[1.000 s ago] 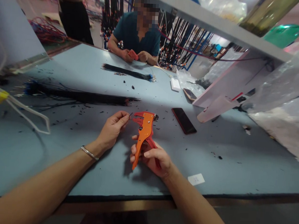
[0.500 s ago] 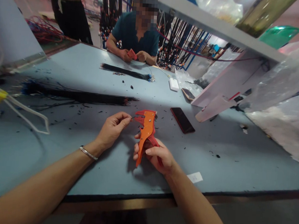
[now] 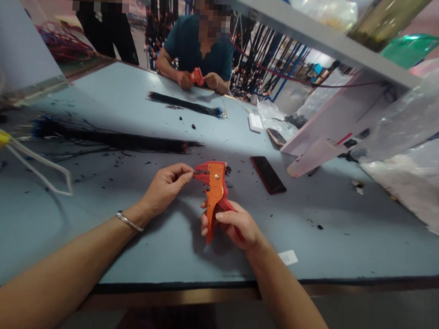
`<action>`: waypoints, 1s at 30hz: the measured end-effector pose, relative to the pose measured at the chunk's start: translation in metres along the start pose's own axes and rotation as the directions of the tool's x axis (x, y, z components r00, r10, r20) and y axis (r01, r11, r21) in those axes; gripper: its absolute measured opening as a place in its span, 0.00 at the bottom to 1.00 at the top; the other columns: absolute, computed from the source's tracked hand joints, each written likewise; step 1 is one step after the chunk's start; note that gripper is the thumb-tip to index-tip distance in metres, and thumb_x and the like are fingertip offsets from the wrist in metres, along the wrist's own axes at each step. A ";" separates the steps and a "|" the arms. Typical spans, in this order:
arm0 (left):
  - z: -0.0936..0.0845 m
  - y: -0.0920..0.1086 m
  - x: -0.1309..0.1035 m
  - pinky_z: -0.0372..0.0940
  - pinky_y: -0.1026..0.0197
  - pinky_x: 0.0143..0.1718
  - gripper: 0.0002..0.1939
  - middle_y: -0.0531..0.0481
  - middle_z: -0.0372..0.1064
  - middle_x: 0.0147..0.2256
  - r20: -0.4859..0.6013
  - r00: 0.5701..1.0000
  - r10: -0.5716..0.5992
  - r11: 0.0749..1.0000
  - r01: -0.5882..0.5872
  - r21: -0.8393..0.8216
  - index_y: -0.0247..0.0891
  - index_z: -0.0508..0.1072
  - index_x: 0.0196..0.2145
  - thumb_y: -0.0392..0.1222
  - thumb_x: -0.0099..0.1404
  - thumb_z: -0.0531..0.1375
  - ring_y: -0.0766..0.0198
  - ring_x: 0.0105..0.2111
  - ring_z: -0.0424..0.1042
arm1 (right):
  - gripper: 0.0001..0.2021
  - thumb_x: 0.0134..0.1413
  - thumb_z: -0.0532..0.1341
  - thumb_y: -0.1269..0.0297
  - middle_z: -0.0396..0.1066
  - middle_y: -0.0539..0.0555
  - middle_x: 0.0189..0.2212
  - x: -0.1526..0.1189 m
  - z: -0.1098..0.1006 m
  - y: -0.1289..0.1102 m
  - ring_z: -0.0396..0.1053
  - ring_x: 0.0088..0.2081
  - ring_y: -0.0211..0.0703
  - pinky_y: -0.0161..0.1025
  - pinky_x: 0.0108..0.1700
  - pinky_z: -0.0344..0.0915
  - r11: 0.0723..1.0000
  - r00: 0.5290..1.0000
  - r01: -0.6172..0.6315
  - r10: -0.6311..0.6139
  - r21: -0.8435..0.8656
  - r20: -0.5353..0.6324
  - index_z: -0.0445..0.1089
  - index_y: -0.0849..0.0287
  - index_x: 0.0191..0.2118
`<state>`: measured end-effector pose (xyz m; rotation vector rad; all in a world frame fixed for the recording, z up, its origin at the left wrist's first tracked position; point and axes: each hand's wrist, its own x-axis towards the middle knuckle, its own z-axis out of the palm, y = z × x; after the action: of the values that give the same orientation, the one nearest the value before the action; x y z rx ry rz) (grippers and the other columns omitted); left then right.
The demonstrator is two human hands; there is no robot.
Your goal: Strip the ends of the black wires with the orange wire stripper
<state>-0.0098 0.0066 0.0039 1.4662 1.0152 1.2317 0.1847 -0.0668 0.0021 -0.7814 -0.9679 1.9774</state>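
Note:
My right hand is wrapped round the handles of an orange and red wire stripper, held above the table with its jaws pointing left. Between thumb and forefinger, my left hand pinches a thin black wire, whose end lies between the stripper's jaws. The left fingertips are right beside the jaw tips. Behind my left hand lies a long bundle of black wires with blue ends at the left.
Across the table, a co-worker holds a red-orange tool near a smaller wire bundle. A phone lies right of my stripper. Plastic bags fill the right side; white cables curve at the left.
The stripper has turned more upright and its jaws have come round the wire's end, closer to my left fingertips. The left hand has barely moved. The co-worker's tool has turned.

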 end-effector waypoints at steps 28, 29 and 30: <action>-0.003 0.004 -0.001 0.56 0.65 0.28 0.11 0.55 0.63 0.24 0.052 0.997 0.057 0.990 -0.063 0.128 0.36 0.72 0.28 0.46 0.61 0.59 0.67 0.26 0.59 | 0.16 0.48 0.68 0.56 0.68 0.49 0.23 0.001 0.003 0.005 0.67 0.20 0.36 0.32 0.18 0.65 0.995 0.998 0.022 -0.028 -0.102 -0.060 0.66 0.63 0.36; -0.003 0.004 -0.001 0.56 0.65 0.28 0.11 0.55 0.63 0.24 0.051 0.997 0.056 0.989 -0.062 0.131 0.36 0.72 0.28 0.46 0.61 0.59 0.67 0.26 0.60 | 0.16 0.48 0.68 0.56 0.68 0.49 0.22 0.001 0.003 0.005 0.67 0.20 0.36 0.31 0.18 0.65 0.994 0.998 0.026 -0.033 -0.103 -0.062 0.66 0.63 0.35; -0.003 0.004 -0.001 0.56 0.65 0.28 0.11 0.55 0.63 0.24 0.049 0.997 0.056 0.989 -0.063 0.135 0.36 0.72 0.28 0.46 0.62 0.59 0.67 0.26 0.60 | 0.16 0.48 0.68 0.56 0.68 0.49 0.22 0.001 0.003 0.006 0.67 0.19 0.36 0.31 0.18 0.65 0.994 0.997 0.030 -0.037 -0.102 -0.065 0.66 0.63 0.35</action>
<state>-0.0131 0.0052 0.0079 1.6331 1.0490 1.1851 0.1795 -0.0693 -0.0018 -0.8763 -1.0414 1.8732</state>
